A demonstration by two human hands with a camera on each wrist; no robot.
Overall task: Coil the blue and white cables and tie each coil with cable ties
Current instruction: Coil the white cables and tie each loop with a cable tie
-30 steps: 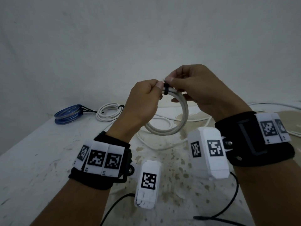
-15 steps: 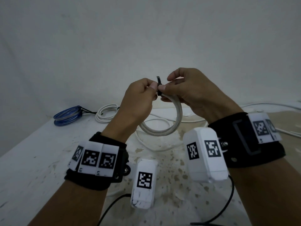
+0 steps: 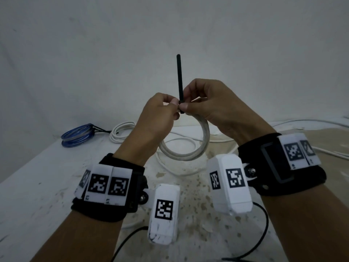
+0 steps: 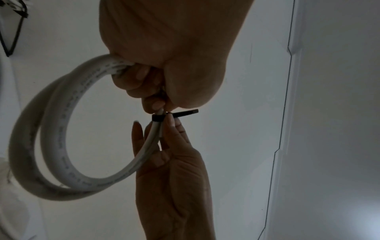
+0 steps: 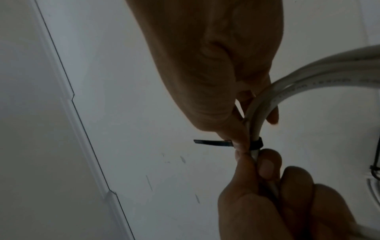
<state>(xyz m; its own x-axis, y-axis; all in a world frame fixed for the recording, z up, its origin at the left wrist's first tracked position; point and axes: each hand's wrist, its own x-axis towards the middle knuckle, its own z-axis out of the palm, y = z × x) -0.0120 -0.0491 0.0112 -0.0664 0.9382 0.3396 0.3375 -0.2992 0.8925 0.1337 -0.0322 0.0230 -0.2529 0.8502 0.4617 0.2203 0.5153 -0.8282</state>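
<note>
Both hands hold a small white cable coil (image 3: 204,137) upright in the air above the table. My left hand (image 3: 174,105) grips the top of the coil (image 4: 61,129) with curled fingers. A black cable tie (image 3: 179,82) is wrapped around the coil's top, its band (image 4: 158,118) snug on the strands and its long tail pointing straight up. My right hand (image 3: 186,106) pinches the tie (image 5: 256,145) at the base of its tail (image 5: 211,142), with the other fingers behind the coil.
A tied blue coil (image 3: 77,136) and a tied white coil (image 3: 122,134) lie at the table's back left. Loose white cable (image 3: 179,141) runs across the stained white table (image 3: 37,186) under my hands and off to the right. A plain wall stands close behind.
The tie's tail has been drawn through its head and now stands long above my hands, where before only a short stub showed. The band has closed tight on the coil.
</note>
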